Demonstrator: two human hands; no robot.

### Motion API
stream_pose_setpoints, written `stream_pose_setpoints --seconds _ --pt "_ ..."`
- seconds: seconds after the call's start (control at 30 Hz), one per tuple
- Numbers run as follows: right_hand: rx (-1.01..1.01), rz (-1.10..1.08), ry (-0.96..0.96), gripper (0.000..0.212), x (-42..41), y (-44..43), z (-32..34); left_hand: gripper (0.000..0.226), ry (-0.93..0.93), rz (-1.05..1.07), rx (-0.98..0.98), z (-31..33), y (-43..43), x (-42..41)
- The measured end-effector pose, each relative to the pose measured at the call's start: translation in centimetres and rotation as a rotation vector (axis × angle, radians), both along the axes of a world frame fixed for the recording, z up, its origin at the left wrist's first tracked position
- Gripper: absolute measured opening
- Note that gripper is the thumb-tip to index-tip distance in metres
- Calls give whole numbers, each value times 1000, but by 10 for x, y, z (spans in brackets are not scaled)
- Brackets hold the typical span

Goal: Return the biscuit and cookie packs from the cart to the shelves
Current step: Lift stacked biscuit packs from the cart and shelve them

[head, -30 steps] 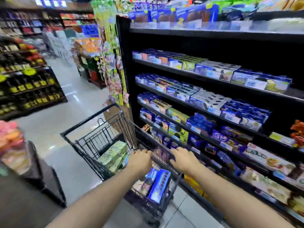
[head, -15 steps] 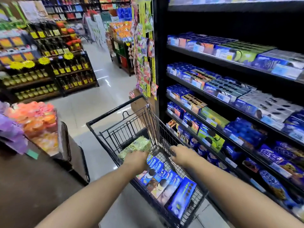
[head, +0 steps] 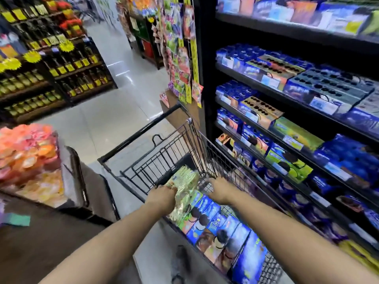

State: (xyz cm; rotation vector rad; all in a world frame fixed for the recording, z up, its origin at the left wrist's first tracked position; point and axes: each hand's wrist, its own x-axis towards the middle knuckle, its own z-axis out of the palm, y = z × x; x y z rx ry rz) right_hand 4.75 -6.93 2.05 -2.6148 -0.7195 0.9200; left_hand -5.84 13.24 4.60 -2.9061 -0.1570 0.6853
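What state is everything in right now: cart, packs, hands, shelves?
Cart: beside the shelves, loaded.
Green pack: in the cart, left hand on it; grip unclear.
Blue packs: lying in the cart, untouched.
Right hand: inside the cart, holding nothing visible.
Shelves: stocked with boxes.

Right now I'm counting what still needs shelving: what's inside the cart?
The cart holds a pale green pack under the left hand and a row of blue cookie boxes. Anything beneath them is covered.
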Motion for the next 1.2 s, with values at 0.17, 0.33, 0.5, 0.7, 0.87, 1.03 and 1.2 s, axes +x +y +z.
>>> stream_pose_setpoints --seconds 0.17,0.33,0.5,0.7,0.87,1.03,1.2 --pt "23 -196 125 61 17 52 -52 34 88 -62 -52 -49 65 46" --pt "19 -334 282 73 14 98 -109 38 211 -138 -65 -97 105 72" --pt "58 -565 467 81 6 138 -169 39 345 -180 -112 -150 123 84" --pt "185 -880 668 106 5 162 -226 37 357 -52 -263 -199 132 85" --pt "303 -1123 746 132 10 169 -244 53 351 201 -411 -219 145 87" --pt "364 -1169 833 150 18 179 -256 62 337 291 -515 -227 158 91" --pt "481 -1280 800 135 8 183 -262 55 310 271 -634 -224 165 91"
